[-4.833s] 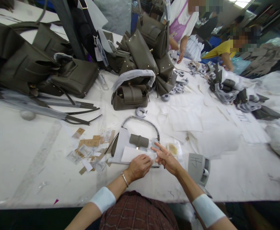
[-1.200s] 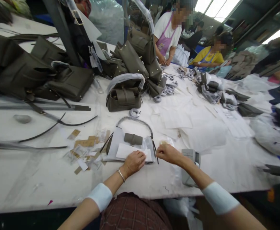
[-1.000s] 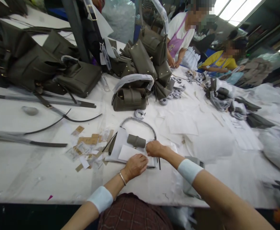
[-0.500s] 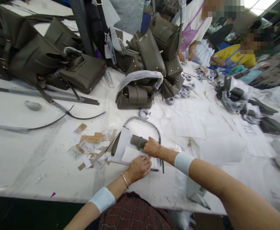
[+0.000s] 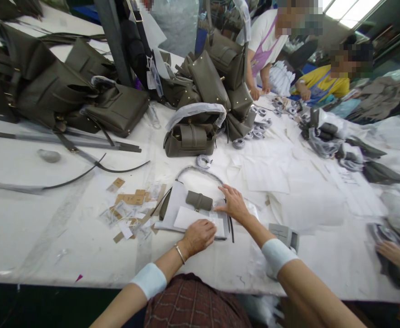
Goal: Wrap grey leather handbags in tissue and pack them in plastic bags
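In front of me a dark olive handbag (image 5: 164,208) lies with a grey-white wrapping sheet (image 5: 170,217) over it. Its short flap tab (image 5: 199,201) shows on top, and a film-wrapped handle (image 5: 200,170) arches behind. A folded white sheet (image 5: 188,218) covers the front part. My left hand (image 5: 199,236) is closed over that sheet's lower right edge, fingers bent and together; the fingertips are partly hidden. My right hand (image 5: 234,203) is open at the bag's right side, thumb and fingers apart, beside the tab and the handle's right end.
Paper tags (image 5: 131,198) lie scattered left of the bag. Several olive handbags (image 5: 189,139) are piled behind, with wrapped strap coils (image 5: 204,161) nearby. White sheets (image 5: 268,175) spread to the right. A co-worker's hand (image 5: 393,253) touches a dark item at the right edge.
My right hand has come off the flap tab, opened from a closed shape and moved right. My left hand stays in place. A co-worker's hand has appeared at the right.
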`<act>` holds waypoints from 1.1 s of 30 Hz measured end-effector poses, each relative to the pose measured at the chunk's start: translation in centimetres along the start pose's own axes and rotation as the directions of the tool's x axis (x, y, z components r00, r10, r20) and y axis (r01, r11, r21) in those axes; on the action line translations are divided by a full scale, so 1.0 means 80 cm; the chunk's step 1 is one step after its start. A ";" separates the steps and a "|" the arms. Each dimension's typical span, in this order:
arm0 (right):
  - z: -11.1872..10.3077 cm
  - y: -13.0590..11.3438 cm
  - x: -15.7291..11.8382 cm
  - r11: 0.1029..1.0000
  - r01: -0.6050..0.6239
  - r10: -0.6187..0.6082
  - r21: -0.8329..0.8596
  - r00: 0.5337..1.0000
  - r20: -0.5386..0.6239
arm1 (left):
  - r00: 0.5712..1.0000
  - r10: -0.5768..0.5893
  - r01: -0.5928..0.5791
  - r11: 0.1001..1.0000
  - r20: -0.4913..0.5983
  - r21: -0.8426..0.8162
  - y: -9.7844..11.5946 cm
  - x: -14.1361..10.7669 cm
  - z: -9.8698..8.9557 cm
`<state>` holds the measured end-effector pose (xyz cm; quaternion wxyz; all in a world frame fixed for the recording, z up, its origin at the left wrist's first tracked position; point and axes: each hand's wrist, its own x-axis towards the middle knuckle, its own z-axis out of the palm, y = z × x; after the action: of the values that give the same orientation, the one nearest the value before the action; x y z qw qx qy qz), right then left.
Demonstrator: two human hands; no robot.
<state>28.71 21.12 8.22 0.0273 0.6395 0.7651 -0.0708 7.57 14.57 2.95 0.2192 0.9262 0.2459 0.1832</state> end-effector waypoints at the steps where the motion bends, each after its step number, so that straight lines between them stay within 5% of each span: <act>1: 0.011 -0.001 -0.010 1.000 -0.014 0.014 0.018 1.000 0.004 | 1.000 -0.003 0.003 1.000 0.001 0.007 0.000 0.000 0.000; 5: 0.047 -0.008 -0.021 0.978 -0.201 0.205 0.045 0.975 -0.090 | 1.000 -0.012 0.011 0.999 0.013 0.035 0.000 0.001 -0.001; 8: 0.047 -0.012 -0.015 0.929 -0.341 0.369 0.145 0.885 -0.284 | 1.000 -0.015 0.014 0.999 0.013 0.043 0.000 0.001 -0.001; 11: 0.038 -0.025 -0.022 0.927 -0.261 0.355 0.269 0.843 -0.404 | 1.000 -0.018 0.017 0.999 0.004 0.046 0.001 0.002 -0.001; 14: 0.038 -0.043 -0.039 0.959 -0.105 0.199 0.262 0.910 -0.364 | 1.000 -0.015 0.015 0.999 0.002 0.042 0.001 0.003 -0.003; 17: 0.045 -0.054 -0.048 0.968 -0.125 0.191 0.218 0.928 -0.320 | 1.000 -0.006 0.006 0.999 0.009 0.037 0.001 0.003 -0.005; 21: 0.038 -0.053 -0.049 0.927 -0.223 0.344 0.302 0.828 -0.443 | 1.000 0.006 -0.006 1.000 0.009 0.023 -0.001 0.003 -0.004; 24: 0.035 -0.064 -0.062 0.868 -0.110 0.375 0.484 0.785 -0.494 | 1.000 0.003 -0.003 1.000 -0.010 -0.001 -0.003 0.002 -0.001; 28: 0.058 -0.101 -0.090 0.781 -0.003 0.330 0.624 0.851 -0.408 | 0.999 -0.001 0.000 1.000 -0.040 -0.020 -0.004 0.005 0.005; 33: 0.083 -0.126 -0.100 0.840 -0.013 0.283 0.542 0.864 -0.417 | 0.997 0.082 -0.082 0.997 0.005 0.009 -0.003 0.004 -0.016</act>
<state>19.96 10.63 3.43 -0.3323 0.6786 0.6454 -0.1122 7.16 15.32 3.93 0.2077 0.9370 0.2079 0.1889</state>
